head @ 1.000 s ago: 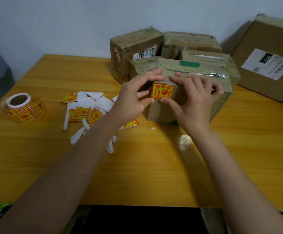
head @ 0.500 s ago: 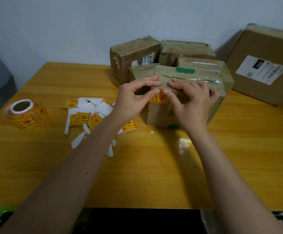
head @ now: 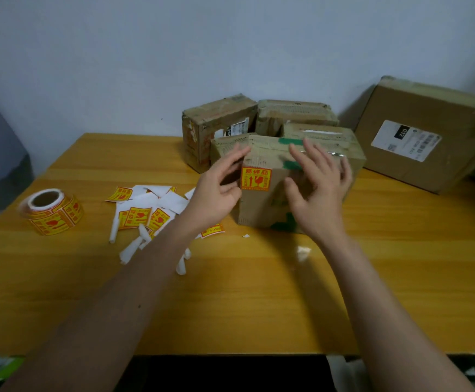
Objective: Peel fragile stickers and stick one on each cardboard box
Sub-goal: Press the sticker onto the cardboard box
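One head view: fragile sticker (head: 255, 179) sits on front cardboard box (head: 284, 179); left hand (head: 221, 188) and right hand (head: 317, 188) flank it, fingers apart, holding nothing. Advice: rub edges flat; fetch next from pile (head: 145, 213) left of box on bench (head: 259, 292).

Both bare forearms reached forward from the bottom corners of the head view, converging toward centre. Left hand (head: 216, 190): palm turned rightward, fingers (head: 235, 157) extended and loosely spread, thumb lower, nothing held. Right hand (head: 319, 188): back toward the camera, fingers (head: 310, 157) straight and fanned upward, thumb pointing left, nothing held. The hands were apart, not touching each other.
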